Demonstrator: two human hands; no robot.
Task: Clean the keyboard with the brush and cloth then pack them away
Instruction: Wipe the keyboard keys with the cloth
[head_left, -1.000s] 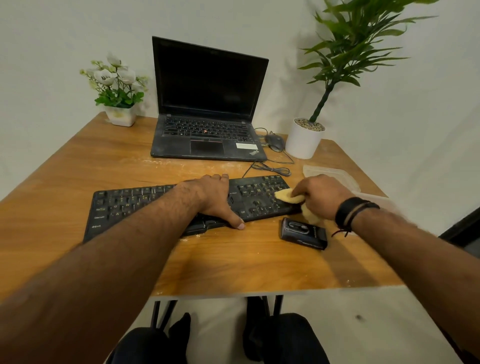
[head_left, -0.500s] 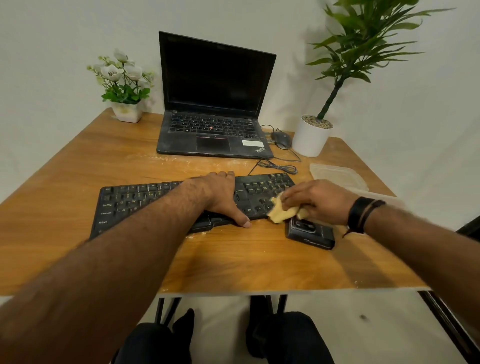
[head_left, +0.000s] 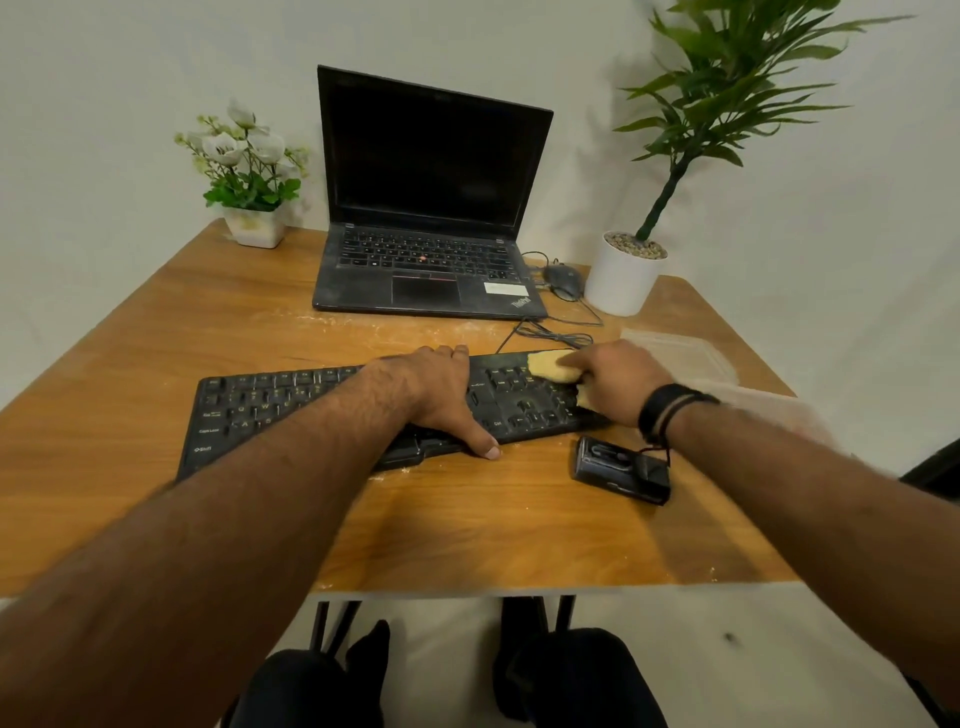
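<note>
A black keyboard (head_left: 270, 410) lies across the middle of the wooden table (head_left: 467, 530). My left hand (head_left: 441, 389) rests flat on its middle, thumb reaching over the near edge onto the table. My right hand (head_left: 618, 379) grips a yellow cloth (head_left: 553, 366) and presses it on the far right corner of the keyboard. A small black case (head_left: 618, 470) lies on the table just in front of the keyboard's right end. No brush can be made out.
A dusty black laptop (head_left: 431, 260) stands open behind the keyboard, with a mouse (head_left: 563, 280) and its cable to its right. A white flower pot (head_left: 254, 223) sits back left, a potted plant (head_left: 623, 275) back right. A clear plastic bag (head_left: 675, 353) lies at the right edge.
My right hand has swept the cloth from the keyboard's near right edge up to its far right corner. My left hand has stayed on the keyboard.
</note>
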